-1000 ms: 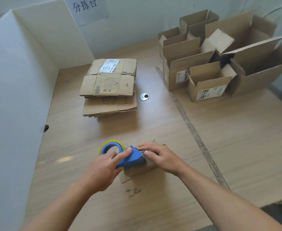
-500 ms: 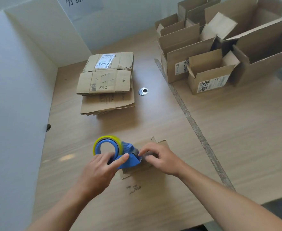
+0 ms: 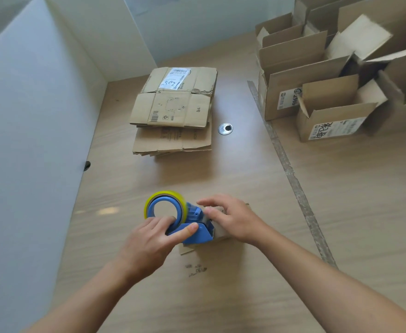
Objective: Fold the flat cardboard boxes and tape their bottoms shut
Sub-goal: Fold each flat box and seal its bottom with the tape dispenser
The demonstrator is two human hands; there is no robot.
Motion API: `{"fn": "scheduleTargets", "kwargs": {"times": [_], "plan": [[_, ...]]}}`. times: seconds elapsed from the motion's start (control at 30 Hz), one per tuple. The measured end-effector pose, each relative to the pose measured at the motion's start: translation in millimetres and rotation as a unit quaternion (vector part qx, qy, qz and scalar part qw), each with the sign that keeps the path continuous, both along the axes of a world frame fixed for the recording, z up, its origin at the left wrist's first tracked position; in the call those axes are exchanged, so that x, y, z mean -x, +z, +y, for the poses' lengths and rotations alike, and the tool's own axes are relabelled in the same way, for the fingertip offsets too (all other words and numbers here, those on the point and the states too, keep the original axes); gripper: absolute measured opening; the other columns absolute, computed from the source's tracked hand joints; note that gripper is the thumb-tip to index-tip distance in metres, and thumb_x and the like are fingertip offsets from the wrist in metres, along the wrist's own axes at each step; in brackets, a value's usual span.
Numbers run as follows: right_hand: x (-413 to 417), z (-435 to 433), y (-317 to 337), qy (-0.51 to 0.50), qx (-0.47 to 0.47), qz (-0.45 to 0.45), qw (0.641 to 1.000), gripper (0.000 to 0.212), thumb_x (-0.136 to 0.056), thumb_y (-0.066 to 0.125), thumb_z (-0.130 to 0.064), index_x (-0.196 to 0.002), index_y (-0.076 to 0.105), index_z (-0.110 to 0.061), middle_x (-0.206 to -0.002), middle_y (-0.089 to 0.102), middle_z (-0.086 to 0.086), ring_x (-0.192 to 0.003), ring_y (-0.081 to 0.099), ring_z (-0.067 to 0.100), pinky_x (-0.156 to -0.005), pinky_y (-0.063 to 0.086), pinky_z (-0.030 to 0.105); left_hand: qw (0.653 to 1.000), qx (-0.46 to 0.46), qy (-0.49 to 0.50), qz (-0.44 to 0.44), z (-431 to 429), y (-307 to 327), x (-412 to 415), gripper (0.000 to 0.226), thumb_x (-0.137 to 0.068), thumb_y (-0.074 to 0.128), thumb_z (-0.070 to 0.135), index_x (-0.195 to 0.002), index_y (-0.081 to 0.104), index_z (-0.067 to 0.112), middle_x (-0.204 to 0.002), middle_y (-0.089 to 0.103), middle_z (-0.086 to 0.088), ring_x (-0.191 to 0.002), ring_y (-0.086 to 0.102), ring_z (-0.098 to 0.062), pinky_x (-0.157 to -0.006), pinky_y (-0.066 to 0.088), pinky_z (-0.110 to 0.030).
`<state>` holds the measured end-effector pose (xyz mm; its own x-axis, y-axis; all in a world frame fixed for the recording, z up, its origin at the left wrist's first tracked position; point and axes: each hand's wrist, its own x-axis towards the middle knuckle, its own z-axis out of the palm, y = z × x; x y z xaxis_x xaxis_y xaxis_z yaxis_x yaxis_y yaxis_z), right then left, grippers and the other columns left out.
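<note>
Left hand (image 3: 154, 239): fingers curled round the handle of the blue tape dispenser (image 3: 194, 234), thumb laid along its side; a firm grip.
Right hand (image 3: 233, 217): fingers nearly straight and slightly spread, resting flat on the small box (image 3: 221, 234); it holds nothing.
Tape dispenser: long axis runs from 10 o'clock to 4 o'clock, with the yellow tape roll (image 3: 163, 193) at the 10 o'clock end and the other end against the box.
Small box: on the table (image 3: 245, 176), under the right hand, at 3 o'clock from the left hand.
Flat box stack (image 3: 173, 111): at 12 o'clock, well apart from the hands.
Metal disc (image 3: 225, 128): just beside the stack, at its 3 o'clock.
Folded boxes (image 3: 329, 109): clustered at 2 o'clock, flaps up.
</note>
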<state>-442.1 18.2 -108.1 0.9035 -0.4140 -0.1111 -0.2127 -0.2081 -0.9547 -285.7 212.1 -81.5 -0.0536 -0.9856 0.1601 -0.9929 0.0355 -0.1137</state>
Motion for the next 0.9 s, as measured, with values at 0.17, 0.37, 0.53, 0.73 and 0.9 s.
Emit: {"fn": "scheduleTargets", "kwargs": {"times": [0.17,0.37,0.53,0.73,0.9], "plan": [[-18,-11,15,0.082,0.129,0.04,0.988,0.016,-0.096,0.061,-0.027,-0.108,0.071,-0.022,-0.107,0.066,-0.003,-0.102,0.059,0.012,-0.094,0.047,0.033,0.999,-0.031,0.026,0.021,1,0,0,0.07,-0.079,0.059,0.009,-0.141,0.04,0.036,-0.085,0.053,-0.001,-0.058,0.044,-0.023,-0.056,0.032,-0.027],[-30,-16,25,0.116,0.14,0.079,0.98,0.026,-0.098,0.057,-0.032,-0.12,0.069,-0.025,-0.113,0.061,0.001,-0.105,0.057,0.015,-0.096,0.046,0.035,0.997,-0.048,0.035,0.048,-1,0,-2,0.08,-0.08,0.063,0.011,-0.146,0.029,0.04,-0.083,0.051,-0.001,-0.057,0.044,-0.024,-0.052,0.038,-0.03],[-38,-16,32,0.166,0.118,0.112,0.973,0.043,-0.092,0.041,-0.005,-0.12,0.071,-0.021,-0.123,0.059,0.001,-0.111,0.054,0.018,-0.101,0.044,0.037,0.995,-0.053,0.043,0.066,-1,-4,-5,0.088,-0.078,0.069,0.012,-0.148,0.025,0.043,-0.083,0.05,-0.001,-0.056,0.044,-0.025,-0.051,0.04,-0.031],[-28,-23,28,0.174,0.043,0.105,0.978,0.051,-0.09,0.049,-0.005,-0.135,0.059,-0.03,-0.124,0.063,-0.007,-0.116,0.057,0.008,-0.096,0.05,0.026,0.997,-0.049,0.04,0.049,-3,-5,-7,0.072,-0.086,0.049,0.015,-0.149,0.025,0.041,-0.082,0.049,-0.001,-0.057,0.042,-0.023,-0.052,0.036,-0.03],[-32,-26,21,0.163,0.059,0.091,0.981,0.038,-0.094,0.058,-0.011,-0.128,0.061,-0.027,-0.113,0.065,-0.011,-0.113,0.058,0.007,-0.096,0.052,0.032,0.996,-0.055,0.037,0.054,-2,-6,-11,0.076,-0.088,0.048,0.017,-0.152,0.019,0.044,-0.083,0.048,-0.001,-0.057,0.042,-0.023,-0.052,0.036,-0.031]]}}
